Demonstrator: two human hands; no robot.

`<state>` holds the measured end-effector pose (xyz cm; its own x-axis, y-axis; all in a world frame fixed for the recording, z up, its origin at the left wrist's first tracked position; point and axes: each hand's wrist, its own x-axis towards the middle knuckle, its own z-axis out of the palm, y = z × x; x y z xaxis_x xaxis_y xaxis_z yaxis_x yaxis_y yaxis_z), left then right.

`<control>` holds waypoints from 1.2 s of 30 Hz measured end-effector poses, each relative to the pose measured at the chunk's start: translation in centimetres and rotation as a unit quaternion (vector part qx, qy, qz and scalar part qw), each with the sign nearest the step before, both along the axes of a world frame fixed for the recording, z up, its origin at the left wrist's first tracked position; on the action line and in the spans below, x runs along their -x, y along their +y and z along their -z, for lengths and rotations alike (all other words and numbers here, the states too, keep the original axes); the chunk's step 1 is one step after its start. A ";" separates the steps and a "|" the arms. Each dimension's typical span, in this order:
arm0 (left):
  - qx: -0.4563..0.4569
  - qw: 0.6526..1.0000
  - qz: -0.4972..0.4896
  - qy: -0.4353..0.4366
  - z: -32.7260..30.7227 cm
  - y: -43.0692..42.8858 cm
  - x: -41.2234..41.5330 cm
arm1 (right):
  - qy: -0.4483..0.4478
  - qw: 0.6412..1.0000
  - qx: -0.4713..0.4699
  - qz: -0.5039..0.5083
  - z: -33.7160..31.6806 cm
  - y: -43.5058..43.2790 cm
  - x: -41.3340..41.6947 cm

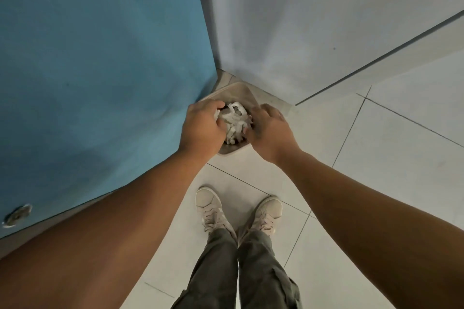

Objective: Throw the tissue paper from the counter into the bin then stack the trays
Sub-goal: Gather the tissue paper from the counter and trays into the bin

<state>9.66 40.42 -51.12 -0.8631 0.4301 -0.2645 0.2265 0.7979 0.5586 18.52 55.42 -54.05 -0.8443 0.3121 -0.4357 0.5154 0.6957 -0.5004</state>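
Gripping tissue paper (234, 120), both hands (200, 125) (270, 133) half-hide the bin (238, 91).

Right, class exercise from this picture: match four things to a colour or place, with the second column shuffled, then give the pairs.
Things
1. tissue paper
2. bin
3. shoes
4. trousers

Descriptions
a. beige, standing on the tiled floor
b. dark grey-green
c. white, bunched between the left hand and right hand
d. in the corner, beside the blue wall

Pairs: 1-c, 2-d, 3-a, 4-b
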 end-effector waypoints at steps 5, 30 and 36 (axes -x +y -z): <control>-0.033 0.998 0.017 0.045 -9.3 1.2 -0.6 | 0.055 0.998 -0.019 -0.001 -10.2 1.1 -0.3; -0.137 0.956 -0.055 0.253 -48.7 -3.2 -2.5 | 0.352 0.931 -0.038 -0.087 -50.7 -1.8 1.8; -0.121 0.944 -0.111 0.287 -51.7 -9.3 -0.3 | 0.381 0.913 -0.027 -0.142 -54.4 -6.8 6.1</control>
<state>9.91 31.09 0.59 -0.9106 0.2098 0.3561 0.3891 0.7257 0.5674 12.46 48.58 0.30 -0.9464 0.0364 0.3208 -0.1734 0.7810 -0.6000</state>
